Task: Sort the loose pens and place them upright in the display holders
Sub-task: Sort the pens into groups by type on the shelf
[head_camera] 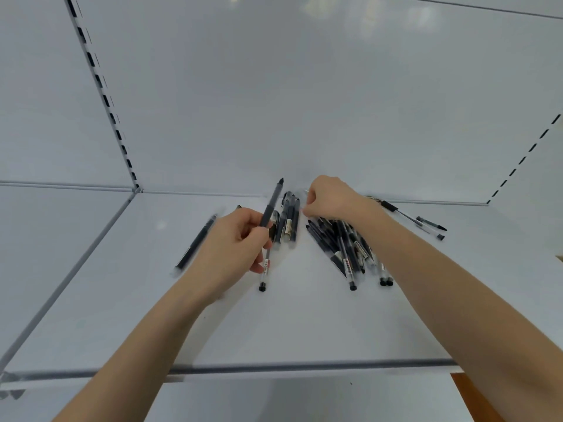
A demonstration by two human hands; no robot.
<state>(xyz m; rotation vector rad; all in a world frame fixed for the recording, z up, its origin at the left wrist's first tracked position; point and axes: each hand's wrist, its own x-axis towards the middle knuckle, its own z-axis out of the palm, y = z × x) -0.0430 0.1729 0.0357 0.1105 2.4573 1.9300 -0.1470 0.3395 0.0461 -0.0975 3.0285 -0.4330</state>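
Slotted upright point(100, 86): seen at the far left, running down the back panel point(304, 102) to the rear corner of the shelf point(274, 330).
Lone pen point(196, 242): laid flat on the shelf, just left of the left hand point(231, 251); it is blurred.
Held pen point(272, 205): pinched at mid-barrel between the thumb and the curled left fingers point(257, 239). The dark capped end is pointed up and away beyond them, and the clear labelled barrel with its black end plug projects below them. Whether the lower end touches the shelf cannot be told.
Small group of pens point(289, 220): laid side by side between the two hands, just right of the held pen.
Right hand point(329, 196): held at the back of the shelf, knuckles up. The right fingers point(307, 211) are curled downward, tips beside the far end of the small group. Whether anything is pinched cannot be told.
Pile of pens point(341, 245): heaped crosswise under the right wrist and forearm, partly hidden by them.
Outlying pens point(431, 223): scattered flat at the far right, apart from the pile.
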